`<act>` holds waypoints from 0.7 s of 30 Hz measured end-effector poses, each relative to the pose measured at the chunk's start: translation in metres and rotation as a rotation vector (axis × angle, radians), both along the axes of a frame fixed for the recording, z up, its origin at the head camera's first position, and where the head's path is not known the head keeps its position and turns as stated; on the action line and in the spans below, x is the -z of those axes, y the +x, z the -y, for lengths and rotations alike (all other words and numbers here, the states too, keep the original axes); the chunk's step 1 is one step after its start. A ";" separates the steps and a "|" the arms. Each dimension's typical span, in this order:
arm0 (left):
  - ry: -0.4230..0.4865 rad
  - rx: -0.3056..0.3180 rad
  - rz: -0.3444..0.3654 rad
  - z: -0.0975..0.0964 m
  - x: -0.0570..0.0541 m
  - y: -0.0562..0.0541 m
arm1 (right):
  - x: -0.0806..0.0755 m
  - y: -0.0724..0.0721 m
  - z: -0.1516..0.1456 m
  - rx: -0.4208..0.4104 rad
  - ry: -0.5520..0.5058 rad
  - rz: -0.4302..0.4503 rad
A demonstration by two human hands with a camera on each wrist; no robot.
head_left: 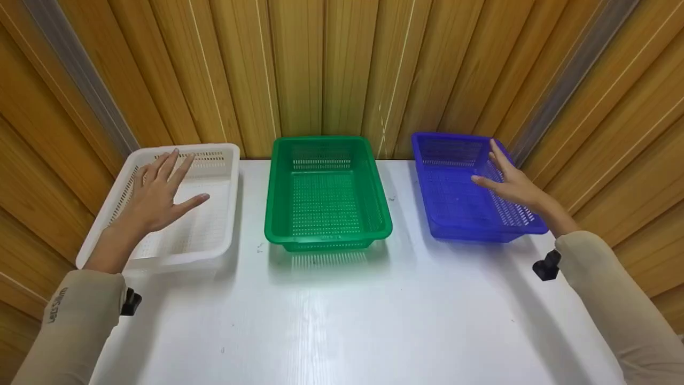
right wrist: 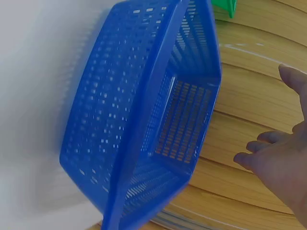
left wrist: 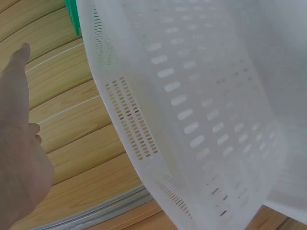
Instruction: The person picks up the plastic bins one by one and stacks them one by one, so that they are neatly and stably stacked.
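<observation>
Three plastic baskets stand in a row on a white table. My left hand (head_left: pixel 155 200) is held over the white basket (head_left: pixel 233 208) at the left, fingers spread and thumb pointing right, with nothing in its grasp. In the left wrist view that hand (left wrist: pixel 21 139) shows beside the perforated wall of the white basket (left wrist: pixel 129 124). Over the right side of the blue basket (head_left: pixel 454 227), my right hand (head_left: pixel 510 182) reaches with straight fingers and holds nothing. The right wrist view shows this hand (right wrist: pixel 278 153) apart from the blue basket (right wrist: pixel 110 100). Between them sits the green basket (head_left: pixel 328 239).
A wood-patterned panel wall (head_left: pixel 347 69) rises right behind the baskets, with side panels angling in at left and right. The white table (head_left: pixel 331 326) extends toward me in front of them. A black clip (head_left: pixel 547 266) juts from the right sleeve, another (head_left: pixel 131 302) from the left.
</observation>
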State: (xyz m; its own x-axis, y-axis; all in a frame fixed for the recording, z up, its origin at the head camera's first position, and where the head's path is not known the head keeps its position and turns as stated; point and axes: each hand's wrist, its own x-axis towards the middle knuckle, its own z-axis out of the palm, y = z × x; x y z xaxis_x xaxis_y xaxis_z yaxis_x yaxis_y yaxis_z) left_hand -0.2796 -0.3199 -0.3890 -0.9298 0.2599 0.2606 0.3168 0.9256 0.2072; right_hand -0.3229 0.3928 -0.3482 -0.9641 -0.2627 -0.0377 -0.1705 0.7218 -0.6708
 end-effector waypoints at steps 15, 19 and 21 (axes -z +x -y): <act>0.192 0.041 -0.033 -0.032 0.012 -0.004 | 0.015 0.005 0.026 -0.036 -0.251 0.062; 0.223 0.058 -0.027 -0.041 0.015 -0.001 | 0.017 0.004 0.039 -0.053 -0.269 0.071; 0.231 0.069 -0.023 -0.045 0.016 -0.001 | 0.018 0.004 0.045 -0.062 -0.275 0.075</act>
State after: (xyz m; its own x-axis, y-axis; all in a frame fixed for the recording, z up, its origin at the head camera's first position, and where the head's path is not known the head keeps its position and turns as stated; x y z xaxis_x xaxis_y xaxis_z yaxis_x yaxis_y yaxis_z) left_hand -0.2810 -0.2745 -0.4054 -0.9051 0.2540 0.3411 0.3849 0.8304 0.4029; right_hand -0.3185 0.3476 -0.3663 -0.9431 -0.3314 -0.0273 -0.1513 0.5010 -0.8521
